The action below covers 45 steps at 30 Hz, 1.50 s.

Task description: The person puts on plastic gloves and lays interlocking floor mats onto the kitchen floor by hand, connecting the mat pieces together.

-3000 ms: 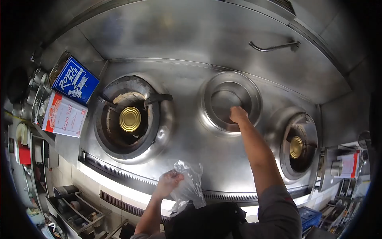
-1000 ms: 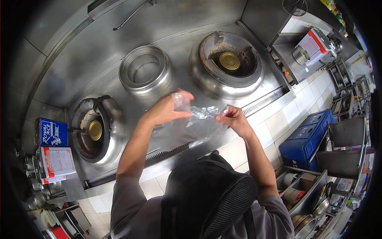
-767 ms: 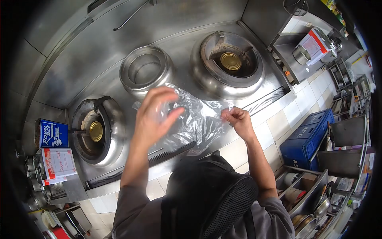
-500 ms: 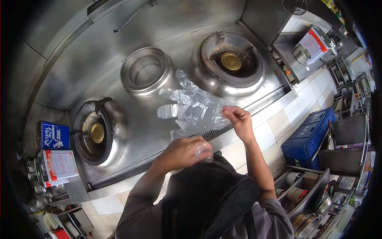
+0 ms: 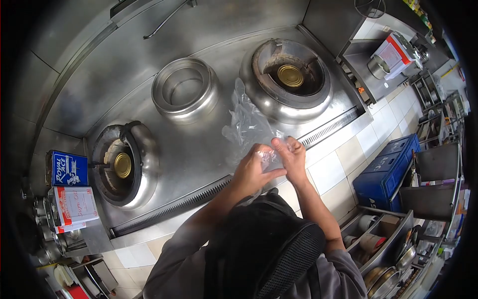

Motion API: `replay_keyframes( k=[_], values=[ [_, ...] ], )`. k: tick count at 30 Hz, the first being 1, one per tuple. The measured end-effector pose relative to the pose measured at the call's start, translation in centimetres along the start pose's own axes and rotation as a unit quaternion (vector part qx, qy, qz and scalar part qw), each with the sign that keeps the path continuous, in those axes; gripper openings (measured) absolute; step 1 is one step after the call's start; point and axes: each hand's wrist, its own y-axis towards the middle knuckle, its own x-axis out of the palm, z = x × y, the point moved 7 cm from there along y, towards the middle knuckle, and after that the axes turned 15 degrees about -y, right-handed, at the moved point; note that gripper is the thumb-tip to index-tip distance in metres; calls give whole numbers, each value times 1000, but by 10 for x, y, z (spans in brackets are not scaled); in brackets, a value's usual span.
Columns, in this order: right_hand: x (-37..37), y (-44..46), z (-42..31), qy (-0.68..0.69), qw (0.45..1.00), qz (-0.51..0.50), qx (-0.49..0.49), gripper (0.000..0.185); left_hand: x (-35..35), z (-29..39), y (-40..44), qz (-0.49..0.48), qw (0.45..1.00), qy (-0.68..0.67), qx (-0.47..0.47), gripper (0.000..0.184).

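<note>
A clear disposable plastic glove (image 5: 246,122) hangs from my hands over the steel cooktop, its thin fingers pointing away from me. My right hand (image 5: 294,162) is closed on the cuff end, thumb and fingers pinching the film. Right beside it, my left hand (image 5: 249,172) has its thumb stretched toward the right hand. Crumpled clear film shows between the two hands and around the left fingers. Where the left fingertips end inside the film is partly hidden.
A round steel pot-like well (image 5: 184,92) stands between the left wok burner (image 5: 142,164) and the right wok burner (image 5: 298,107). At far left are a blue tin (image 5: 69,168) and a white-red tin (image 5: 77,207). A blue crate (image 5: 386,172) stands on the tiled floor.
My left hand has moved right and forward to meet the right hand at the glove's cuff. The glove, spread wide before, now hangs narrower and further right.
</note>
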Motion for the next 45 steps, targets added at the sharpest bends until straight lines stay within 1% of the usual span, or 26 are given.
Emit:
replay_keyframes(
  k=[1,2,3,4,6,7,9,12,14,15,18,19,21,24,25,26,27,28,29,31,32,34,37,40,43,45],
  values=[
    [6,-1,6,63,997,5,31,39,3,-9,2,24,999,7,28,31],
    [9,-1,15,127,990,11,64,38,5,-21,2,12,1000,-8,25,28],
    [6,1,20,119,991,-2,67,34,8,-29,3,0,999,-24,21,25],
    [5,-1,25,116,991,-9,70,33,11,-36,2,-12,999,-40,17,23],
    [5,-5,30,109,991,-25,77,32,13,-43,-1,-10,999,-19,28,18],
    [7,-5,30,131,987,-34,87,31,14,-45,-1,-10,999,-9,35,15],
    [7,-7,29,174,978,-47,104,30,11,-55,-2,23,999,-36,25,11],
    [-4,-8,36,117,987,-39,103,29,-3,-64,-2,58,996,-72,-4,11],
    [-14,-5,57,33,995,-55,75,29,-15,-66,2,68,994,-83,-37,14],
    [-15,-4,55,-10,996,-63,60,28,-16,-66,3,63,995,-67,-28,12],
    [-7,-9,67,111,978,-55,170,32,-10,-85,-3,91,974,-164,-123,10],
    [-4,-11,71,140,967,-90,195,31,-8,-92,-4,109,956,-232,-143,9],
    [-1,-16,73,198,937,-159,242,30,-2,-103,-3,143,903,-364,-181,7],
    [-18,-32,56,199,936,-129,261,27,-9,-101,7,193,918,-320,-132,5],
    [-32,-31,60,157,957,-81,231,26,-16,-85,18,159,972,-170,-35,6],
    [-50,-27,42,37,995,-14,95,25,-14,-84,21,141,976,-162,-29,7],
    [-64,-30,12,-84,994,55,-43,26,-11,-75,24,122,980,-154,-24,9],
    [-73,-40,-21,-200,955,122,-180,27,-7,-64,27,102,984,-145,-20,10],
    [-71,-44,-42,-192,946,93,-245,31,-1,-56,30,67,992,-102,-41,12],
    [-57,-48,-69,-216,933,34,-286,29,13,-39,34,-11,997,-17,-80,18],
    [-48,-48,-78,-229,923,7,-309,28,20,-27,36,-25,997,-20,-69,19],
    [-42,-38,-61,-249,928,21,-276,24,32,-8,37,-50,997,-25,-47,20],
    [-43,-30,-36,-277,941,4,-194,23,35,-12,40,-66,997,-12,-34,20],
    [-45,-28,-36,-262,940,1,-221,28,38,-3,41,-100,994,28,-24,21],
    [-46,-30,-44,-385,873,27,-299,32,38,-2,43,-104,994,36,-11,19],
    [-42,-28,-37,-458,854,-18,-248,34,42,2,47,-121,989,81,42,18]
  ],
)
